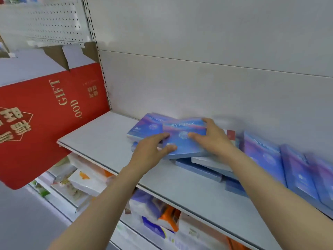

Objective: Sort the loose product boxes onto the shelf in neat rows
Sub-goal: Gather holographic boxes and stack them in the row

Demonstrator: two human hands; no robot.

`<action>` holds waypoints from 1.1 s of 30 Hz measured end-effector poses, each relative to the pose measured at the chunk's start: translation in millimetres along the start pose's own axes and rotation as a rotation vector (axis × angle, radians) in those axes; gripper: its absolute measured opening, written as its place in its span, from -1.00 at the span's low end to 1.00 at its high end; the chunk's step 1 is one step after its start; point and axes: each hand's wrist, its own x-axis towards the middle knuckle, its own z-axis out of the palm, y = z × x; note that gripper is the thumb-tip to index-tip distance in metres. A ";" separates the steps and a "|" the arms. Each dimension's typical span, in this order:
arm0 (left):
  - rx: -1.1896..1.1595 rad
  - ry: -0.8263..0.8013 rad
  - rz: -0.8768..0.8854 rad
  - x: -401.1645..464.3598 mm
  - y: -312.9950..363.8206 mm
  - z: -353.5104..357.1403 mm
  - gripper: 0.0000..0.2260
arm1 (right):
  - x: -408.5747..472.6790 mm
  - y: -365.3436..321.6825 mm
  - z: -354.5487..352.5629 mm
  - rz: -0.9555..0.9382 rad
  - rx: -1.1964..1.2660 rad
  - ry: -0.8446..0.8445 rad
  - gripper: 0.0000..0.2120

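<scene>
Head view. My left hand (153,148) pinches the top box (185,141) at its left edge, thumb on top. The fingers of my right hand (212,139) curl over its far edge. The box lies flat on a crooked pile (200,168) on the shelf (100,139). Right of my fingers, a leaning row (270,159) of boxes stands. My judgement: partly sorted, pile left.

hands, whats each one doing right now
Left hand: touches the top blue box at its left edge; grip cannot be told.
Right hand: grips the same box, fingers curled over its far edge.
</scene>
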 end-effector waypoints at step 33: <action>-0.052 -0.210 -0.327 111.4 -106.6 -56.6 -0.39 | -89.7 -53.4 32.4 0.155 0.783 0.630 -0.82</action>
